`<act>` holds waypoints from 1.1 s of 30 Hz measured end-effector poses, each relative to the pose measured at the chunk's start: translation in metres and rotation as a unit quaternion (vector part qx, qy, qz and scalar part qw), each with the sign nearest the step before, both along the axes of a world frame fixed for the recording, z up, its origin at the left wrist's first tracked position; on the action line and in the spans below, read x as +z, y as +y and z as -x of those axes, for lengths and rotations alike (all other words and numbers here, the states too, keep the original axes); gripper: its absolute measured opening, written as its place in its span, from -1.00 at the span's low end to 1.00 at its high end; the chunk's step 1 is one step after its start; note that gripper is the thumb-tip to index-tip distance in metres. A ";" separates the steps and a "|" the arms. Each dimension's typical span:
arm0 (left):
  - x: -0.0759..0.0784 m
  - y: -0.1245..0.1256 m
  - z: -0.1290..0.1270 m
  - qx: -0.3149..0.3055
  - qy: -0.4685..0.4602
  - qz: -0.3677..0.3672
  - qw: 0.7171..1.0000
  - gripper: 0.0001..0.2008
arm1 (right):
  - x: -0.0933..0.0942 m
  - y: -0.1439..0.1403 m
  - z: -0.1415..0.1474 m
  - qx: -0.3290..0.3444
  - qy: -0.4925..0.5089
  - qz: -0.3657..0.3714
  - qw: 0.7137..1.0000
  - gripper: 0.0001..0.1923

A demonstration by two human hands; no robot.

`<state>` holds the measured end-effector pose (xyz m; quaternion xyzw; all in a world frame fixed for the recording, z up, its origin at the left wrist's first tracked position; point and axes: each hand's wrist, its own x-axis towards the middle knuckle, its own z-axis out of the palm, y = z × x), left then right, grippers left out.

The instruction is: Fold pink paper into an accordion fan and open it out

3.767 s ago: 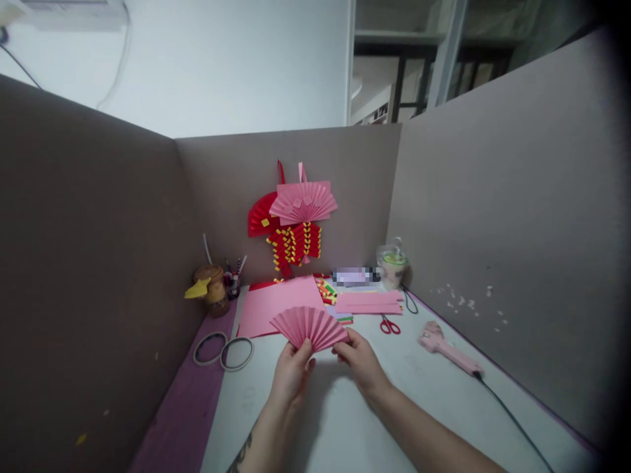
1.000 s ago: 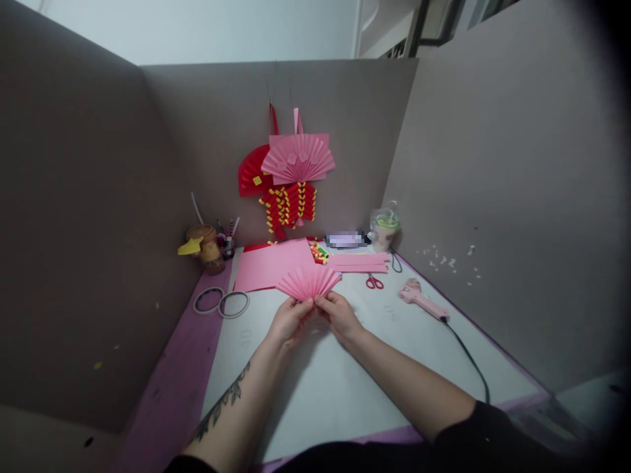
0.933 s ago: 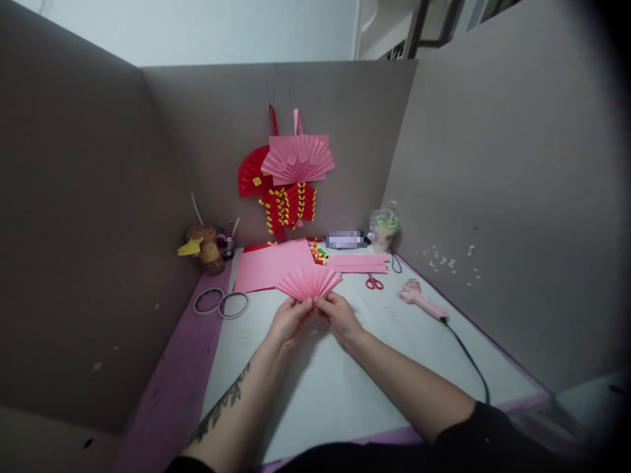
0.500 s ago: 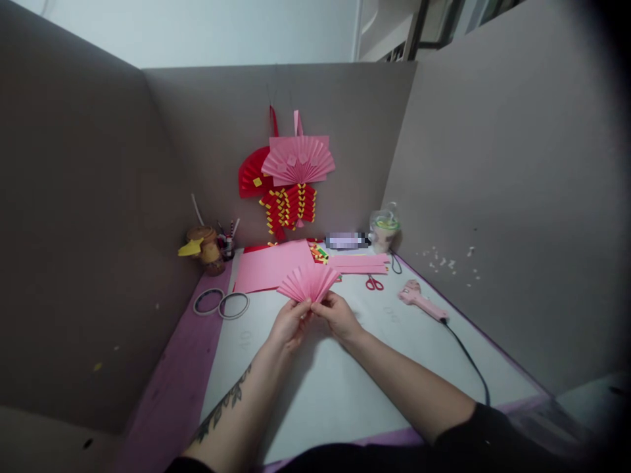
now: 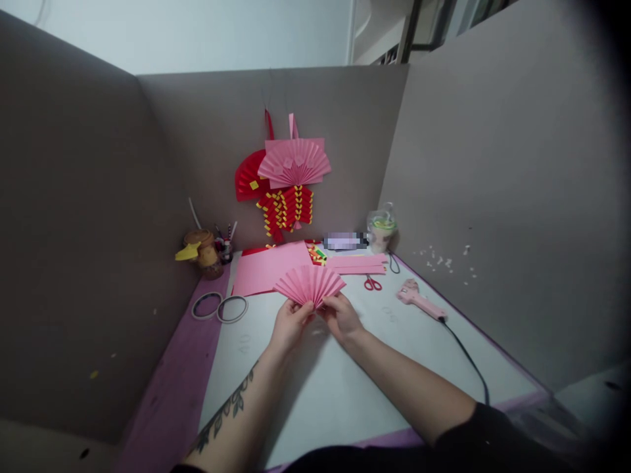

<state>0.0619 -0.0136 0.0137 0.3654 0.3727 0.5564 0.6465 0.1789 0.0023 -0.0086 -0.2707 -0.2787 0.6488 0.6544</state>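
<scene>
A pink pleated paper fan (image 5: 310, 284) is spread wide above the white work surface, its folds meeting at the bottom. My left hand (image 5: 293, 322) pinches the lower left of the fan, thumb on the near side. On the lower right, my right hand (image 5: 341, 315) grips it with the fingers closed; some fingertips are hidden behind the paper. Just beyond the fan lie a pink paper sheet (image 5: 269, 266) and pink paper strips (image 5: 357, 264).
Two rolls of tape (image 5: 231, 309) lie to the left. Red-handled scissors (image 5: 373, 283) and a pink glue gun (image 5: 421, 302) with a black cord are on the right. Cups (image 5: 382, 233) stand at the back corners. Paper fan decorations (image 5: 296, 161) hang on the grey partition.
The fan has opened wider to both sides, its right edge further out and lower. My right hand has shifted slightly down and right. The camera view has moved a little.
</scene>
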 end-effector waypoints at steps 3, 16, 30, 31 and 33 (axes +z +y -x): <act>-0.006 0.002 0.001 0.018 0.054 -0.034 0.998 -0.63 | 0.001 -0.002 0.003 -0.021 -0.029 0.016 0.999 -0.80; -0.018 0.008 0.002 0.077 0.180 -0.153 0.969 -0.76 | -0.002 -0.003 0.012 -0.027 -0.063 0.035 0.997 -0.79; -0.015 0.007 0.002 0.054 0.064 -0.049 0.995 -0.61 | 0.005 -0.007 0.013 -0.028 -0.064 0.001 0.998 -0.69; -0.016 0.008 0.002 0.055 0.066 -0.053 0.995 -0.61 | 0.004 -0.007 0.014 -0.030 -0.069 0.005 0.997 -0.72; -0.019 0.009 0.002 0.057 0.082 -0.073 0.992 -0.62 | 0.002 -0.006 0.013 -0.033 -0.077 0.014 0.996 -0.78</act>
